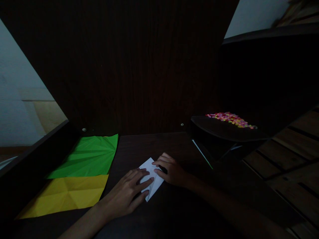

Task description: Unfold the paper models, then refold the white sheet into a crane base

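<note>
white paper [151, 177] on the dark table [174, 212] looks partly folded, early-to-mid stage judging by shape; left hand [127, 194] and right hand [171, 171] fingers flat, pressing it, nothing gripped; green sheet [89, 156] and yellow sheet [67, 194] creased, lying aside.
</note>
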Tool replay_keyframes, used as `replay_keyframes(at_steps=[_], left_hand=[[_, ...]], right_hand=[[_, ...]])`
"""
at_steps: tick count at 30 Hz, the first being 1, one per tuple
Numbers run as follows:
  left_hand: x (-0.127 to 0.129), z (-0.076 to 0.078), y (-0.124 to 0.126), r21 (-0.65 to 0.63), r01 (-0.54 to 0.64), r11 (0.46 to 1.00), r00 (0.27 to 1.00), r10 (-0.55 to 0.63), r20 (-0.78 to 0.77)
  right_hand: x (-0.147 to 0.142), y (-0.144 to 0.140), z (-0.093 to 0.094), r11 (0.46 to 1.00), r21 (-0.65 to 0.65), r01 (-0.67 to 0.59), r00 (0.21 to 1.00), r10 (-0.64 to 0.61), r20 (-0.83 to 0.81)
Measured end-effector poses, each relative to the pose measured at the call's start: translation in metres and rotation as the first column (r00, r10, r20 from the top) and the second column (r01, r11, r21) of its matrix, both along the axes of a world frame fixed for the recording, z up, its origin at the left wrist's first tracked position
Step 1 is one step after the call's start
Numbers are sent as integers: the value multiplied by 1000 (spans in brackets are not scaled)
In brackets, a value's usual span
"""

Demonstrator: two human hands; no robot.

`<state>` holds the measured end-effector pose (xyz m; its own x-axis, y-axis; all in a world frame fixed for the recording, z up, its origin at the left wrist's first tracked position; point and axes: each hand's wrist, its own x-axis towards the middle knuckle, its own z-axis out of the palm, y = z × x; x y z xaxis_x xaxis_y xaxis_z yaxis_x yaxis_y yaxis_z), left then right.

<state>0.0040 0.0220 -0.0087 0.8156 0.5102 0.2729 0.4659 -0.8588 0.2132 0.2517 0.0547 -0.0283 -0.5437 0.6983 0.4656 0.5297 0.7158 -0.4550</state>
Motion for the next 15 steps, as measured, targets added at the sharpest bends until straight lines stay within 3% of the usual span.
replay_keyframes(at_steps=[15], left_hand=[[1, 1, 0, -46, -4, 999, 1000, 5, 14]], right_hand=[[-2, 0, 0, 1000, 13, 17, 999, -18, 34]])
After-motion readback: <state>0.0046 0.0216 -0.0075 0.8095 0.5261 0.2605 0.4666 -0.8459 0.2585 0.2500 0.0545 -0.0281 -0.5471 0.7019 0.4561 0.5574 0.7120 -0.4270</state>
